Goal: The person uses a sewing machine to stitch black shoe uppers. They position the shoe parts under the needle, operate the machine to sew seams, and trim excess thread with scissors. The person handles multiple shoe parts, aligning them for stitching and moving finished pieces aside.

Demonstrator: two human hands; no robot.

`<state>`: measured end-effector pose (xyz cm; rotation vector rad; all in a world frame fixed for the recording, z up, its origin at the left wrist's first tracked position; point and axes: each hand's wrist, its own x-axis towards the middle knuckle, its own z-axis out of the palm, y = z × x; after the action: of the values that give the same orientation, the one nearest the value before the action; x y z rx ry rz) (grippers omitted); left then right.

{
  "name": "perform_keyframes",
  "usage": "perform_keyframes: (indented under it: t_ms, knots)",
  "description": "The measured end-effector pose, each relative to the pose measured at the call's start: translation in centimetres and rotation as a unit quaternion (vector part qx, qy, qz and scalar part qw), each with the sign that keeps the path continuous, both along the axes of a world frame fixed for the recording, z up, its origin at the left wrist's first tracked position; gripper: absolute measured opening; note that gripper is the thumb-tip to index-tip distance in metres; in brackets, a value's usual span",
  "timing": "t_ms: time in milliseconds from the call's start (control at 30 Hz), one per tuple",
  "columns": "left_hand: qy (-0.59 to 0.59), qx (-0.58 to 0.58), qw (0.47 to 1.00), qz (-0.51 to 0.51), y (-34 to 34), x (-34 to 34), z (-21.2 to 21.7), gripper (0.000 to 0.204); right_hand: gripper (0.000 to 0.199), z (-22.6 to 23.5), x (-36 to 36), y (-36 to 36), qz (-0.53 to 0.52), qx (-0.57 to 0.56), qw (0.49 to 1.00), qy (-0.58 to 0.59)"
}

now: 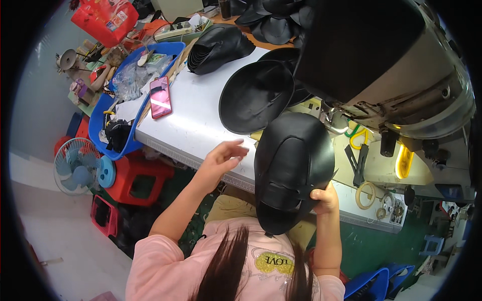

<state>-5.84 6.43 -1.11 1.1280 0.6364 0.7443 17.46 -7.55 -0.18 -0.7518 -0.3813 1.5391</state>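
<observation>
A long oval black leather-like piece (288, 160), with a curved raised seam and a strap-like band across it, hangs over the table's front edge and my lap. My right hand (326, 199) grips its right edge, thumb on top and the other fingers hidden beneath. To its left, my left hand (227, 159) is off the piece, held over the table edge with fingers bent and apart, nothing in it. Just beyond lies a similar dished black piece (253, 95), partly overlapping others. The sewing machine (376, 80) stands at the right, its needle area largely hidden.
A folded black stack (218, 47) and a red phone (160, 98) lie on the white table (196, 115). A blue basket (100, 125) of scraps hangs at the left, near a fan (78, 168) and red stool (135, 180). Yellow-handled scissors (358, 139) lie by the machine.
</observation>
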Motion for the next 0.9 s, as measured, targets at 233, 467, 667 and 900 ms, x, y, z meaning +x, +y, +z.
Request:
perform_keyframes:
  t_ms: [233,467,667,900]
  knots:
    - [-0.168,-0.304,0.903,-0.253,-1.1,1.7,-2.3,0.068,0.056,-0.9,-0.1,-0.5,-0.005,0.015,1.000,-0.012]
    - [-0.184,-0.317,0.899,-0.239,-1.2,1.7,-2.2,0.060,0.055,-1.2,0.0,-0.8,-0.006,-0.007,1.000,-0.018]
    - [-0.193,-0.314,0.902,-0.226,-1.1,1.1,-3.0,0.060,0.053,-0.9,-0.6,-0.3,-0.025,-0.010,0.998,-0.051]
    - [-0.206,-0.282,0.906,-0.239,-1.7,1.3,-2.0,0.054,0.057,-1.8,0.3,-0.3,0.010,-0.014,1.000,-0.016]
